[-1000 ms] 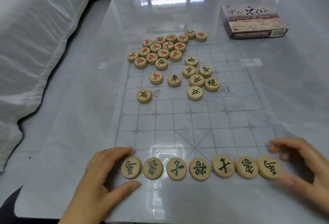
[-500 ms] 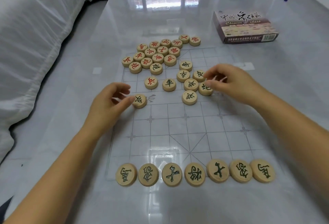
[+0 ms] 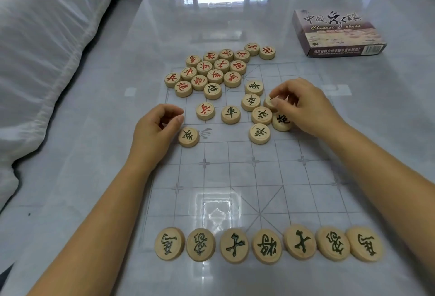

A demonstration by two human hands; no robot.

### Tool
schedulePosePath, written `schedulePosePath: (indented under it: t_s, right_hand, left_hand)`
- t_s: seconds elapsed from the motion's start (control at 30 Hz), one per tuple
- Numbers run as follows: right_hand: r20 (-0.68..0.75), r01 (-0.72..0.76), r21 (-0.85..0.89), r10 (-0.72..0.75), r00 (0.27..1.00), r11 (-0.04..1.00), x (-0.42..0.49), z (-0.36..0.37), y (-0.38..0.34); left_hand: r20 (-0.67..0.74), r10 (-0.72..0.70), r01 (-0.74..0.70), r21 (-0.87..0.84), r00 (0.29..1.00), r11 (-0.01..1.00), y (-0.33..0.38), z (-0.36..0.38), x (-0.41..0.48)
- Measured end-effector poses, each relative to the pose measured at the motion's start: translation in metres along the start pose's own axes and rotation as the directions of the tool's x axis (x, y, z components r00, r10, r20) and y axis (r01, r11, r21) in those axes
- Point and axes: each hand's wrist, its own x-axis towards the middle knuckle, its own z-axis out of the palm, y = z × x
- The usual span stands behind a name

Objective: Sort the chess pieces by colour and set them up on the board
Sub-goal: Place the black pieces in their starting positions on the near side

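- Currently the sort by colour is nearly complete and the setup is at an early stage.
- Done: seven dark-lettered pieces form the near row (image 3: 266, 246), side by side along the near edge of the board (image 3: 294, 178). The board lies flat on the surface (image 3: 388, 112).
- Done: the red cluster (image 3: 211, 69) sits packed at the far left corner of the board, partly beyond its edge.
- Left to sort: one loose red piece (image 3: 205, 111) lies apart from the cluster. One dark 炮 piece (image 3: 212, 91) touches the cluster's near side.
- Left to place: the other dark pieces lie scattered at mid-board. By judgement, none is on its station, and no red piece is set up.
- Right hand (image 3: 303, 107): the fingers (image 3: 280, 94) pinch the pinched piece (image 3: 269, 102) at the right of the mid-board group. Its face is covered.
- Left hand (image 3: 155, 131): fingers curled, nothing visible between them. The hand sits just beside the lone dark piece (image 3: 188, 137) at the board's left edge; contact cannot be confirmed.
- Legible: the box (image 3: 339, 34), far right on the surface, reads "Chinese chess" under large Chinese characters. Its small side print is unreadable.
- Legible: the 車 piece (image 3: 230, 114) lies at mid-board, and a second 炮 piece (image 3: 281, 120) lies partly under the right hand.
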Motion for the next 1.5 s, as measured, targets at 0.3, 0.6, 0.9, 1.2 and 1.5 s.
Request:
schedulePosePath:
  t_s: [0.3, 0.6, 0.9, 1.2, 1.5]
  right_hand:
    - [0.345, 0.324, -0.354, -0.199, 0.917, 0.878, 0.019, 0.036, -0.05]
    - [0.015, -0.1, -0.159, 0.103, 0.995, 0.982, -0.033, -0.034, -0.005]
    - [0.067, -0.024, -0.116, 0.032, 0.997, 0.993, -0.072, -0.028, 0.046]
    - [0.063, -0.009, -0.051, 0.012, 0.998, 0.999, -0.073, -0.029, 0.051]
    - [0.045, -0.165, -0.332, 0.19, 0.981, 0.929, -0.098, -0.047, 0.041]
  left_hand:
    - [-0.023, -0.005, 0.004, -0.042, 1.0, 0.999, 0.0, 0.0, 0.0]
    - [-0.013, 0.089, -0.087, 0.133, 0.996, 0.987, 0.007, 0.006, 0.004]
    - [0.519, 0.3, -0.571, 0.51, 0.801, 0.643, 0.087, 0.1, 0.091]
    - [0.516, 0.308, -0.574, 0.504, 0.799, 0.645, 0.09, 0.078, 0.095]
    - [0.493, 0.289, -0.51, 0.404, 0.821, 0.759, 0.006, -0.068, -0.044]
